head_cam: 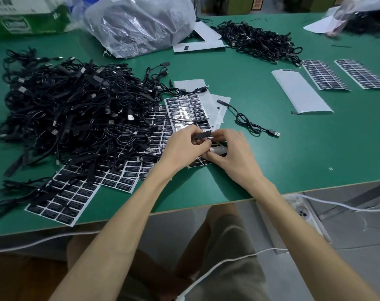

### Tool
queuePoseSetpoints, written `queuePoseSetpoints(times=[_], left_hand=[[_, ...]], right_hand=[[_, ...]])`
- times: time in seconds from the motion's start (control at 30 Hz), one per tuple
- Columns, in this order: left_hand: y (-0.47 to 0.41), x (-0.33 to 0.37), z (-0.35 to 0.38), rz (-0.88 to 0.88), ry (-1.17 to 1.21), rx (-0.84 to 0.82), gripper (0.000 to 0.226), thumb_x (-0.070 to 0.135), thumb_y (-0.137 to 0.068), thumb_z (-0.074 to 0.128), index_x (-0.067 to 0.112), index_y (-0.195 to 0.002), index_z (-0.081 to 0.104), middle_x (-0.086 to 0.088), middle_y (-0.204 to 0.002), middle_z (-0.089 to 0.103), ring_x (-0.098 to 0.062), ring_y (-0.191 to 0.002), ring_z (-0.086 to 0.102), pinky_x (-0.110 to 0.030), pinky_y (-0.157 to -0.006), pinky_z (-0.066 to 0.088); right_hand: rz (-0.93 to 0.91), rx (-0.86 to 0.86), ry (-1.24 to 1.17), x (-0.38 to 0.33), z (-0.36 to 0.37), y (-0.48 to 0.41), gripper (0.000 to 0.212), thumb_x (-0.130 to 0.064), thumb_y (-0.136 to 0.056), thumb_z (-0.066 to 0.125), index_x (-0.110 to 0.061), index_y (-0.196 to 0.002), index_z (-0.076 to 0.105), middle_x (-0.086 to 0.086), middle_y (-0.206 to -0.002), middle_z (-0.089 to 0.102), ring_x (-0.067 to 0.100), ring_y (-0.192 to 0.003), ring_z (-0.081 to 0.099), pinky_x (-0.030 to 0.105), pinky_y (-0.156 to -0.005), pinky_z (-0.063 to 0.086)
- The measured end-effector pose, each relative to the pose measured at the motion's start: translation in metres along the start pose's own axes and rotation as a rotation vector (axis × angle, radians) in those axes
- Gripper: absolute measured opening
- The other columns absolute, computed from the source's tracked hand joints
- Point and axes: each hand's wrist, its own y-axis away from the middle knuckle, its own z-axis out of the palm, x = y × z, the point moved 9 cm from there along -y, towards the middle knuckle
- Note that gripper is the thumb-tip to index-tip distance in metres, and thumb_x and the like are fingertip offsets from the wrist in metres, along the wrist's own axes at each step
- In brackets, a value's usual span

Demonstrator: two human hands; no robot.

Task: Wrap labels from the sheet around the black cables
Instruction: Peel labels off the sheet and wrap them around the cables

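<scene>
Being pinched between left hand (184, 146) and right hand (232, 151): black cable (203, 135), above label sheet (184, 109); plastic bag (141, 25) beyond them, contents indistinct.

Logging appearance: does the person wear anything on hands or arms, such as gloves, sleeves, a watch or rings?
No. The left hand and right hand are bare: no gloves, rings or watch show. The left forearm and right forearm are uncovered to the frame's edge, no sleeve in view. A pale bit by the right thumb is too unclear to name.
</scene>
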Motion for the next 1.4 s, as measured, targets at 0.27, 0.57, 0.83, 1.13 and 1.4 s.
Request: queuePoseSetpoints(times=[0.27, 0.57, 0.83, 1.13, 1.4], left_hand=[[0.004, 0.003, -0.005, 0.072, 0.092, 0.057, 0.004, 0.019, -0.09, 0.065, 0.019, -0.086, 0.065, 0.016, -0.062, 0.056, -0.002, -0.057, 0.048, -0.018, -0.056, 0.037], [0.011, 0.005, -0.016, 0.09, 0.338, 0.141, 0.015, 0.008, -0.097, 0.062, 0.021, -0.1, 0.067, 0.001, -0.086, 0.071, -0.005, -0.072, 0.06, -0.024, -0.07, 0.051], [0.01, 0.002, -0.017, -0.012, 0.714, 0.031, 0.009, 0.011, -0.098, 0.067, 0.008, -0.106, 0.071, 0.003, -0.072, 0.063, -0.008, -0.06, 0.054, -0.015, -0.054, 0.044], [0.007, -0.013, -0.005, -0.1, 0.765, -0.026, 0.008, 0.012, -0.099, 0.068, 0.009, -0.105, 0.072, 0.001, -0.073, 0.063, -0.009, -0.063, 0.054, -0.014, -0.055, 0.044], [0.012, -0.008, -0.005, -0.084, 0.716, -0.02, 0.005, 0.008, -0.099, 0.066, 0.009, -0.104, 0.068, 0.008, -0.069, 0.066, -0.006, -0.061, 0.056, -0.014, -0.059, 0.047]], right_hand=[[0.009, 0.005, 0.002, 0.005, 0.002, -0.001, 0.053, -0.035, -0.084, 0.083, -0.017, -0.127, 0.058, -0.004, -0.117, 0.064, 0.018, -0.118, 0.049, 0.025, -0.092, 0.038], [0.014, 0.012, 0.06, 0.005, 0.004, 0.0, 0.059, -0.039, -0.088, 0.079, -0.016, -0.134, 0.053, -0.003, -0.123, 0.062, 0.016, -0.121, 0.044, 0.022, -0.094, 0.036], [-0.065, 0.044, 0.14, -0.009, 0.001, 0.002, 0.061, -0.036, -0.089, 0.08, -0.009, -0.136, 0.053, 0.007, -0.132, 0.053, 0.025, -0.124, 0.043, 0.027, -0.101, 0.034], [-0.226, 0.139, 0.064, -0.029, -0.013, 0.012, 0.015, -0.017, -0.099, 0.068, -0.007, -0.108, 0.062, 0.001, -0.103, 0.064, 0.021, -0.102, 0.052, 0.027, -0.083, 0.042], [-0.263, 0.162, 0.004, -0.033, -0.016, 0.015, 0.008, -0.017, -0.1, 0.065, -0.01, -0.105, 0.062, -0.005, -0.099, 0.063, 0.015, -0.098, 0.053, 0.03, -0.077, 0.048]])
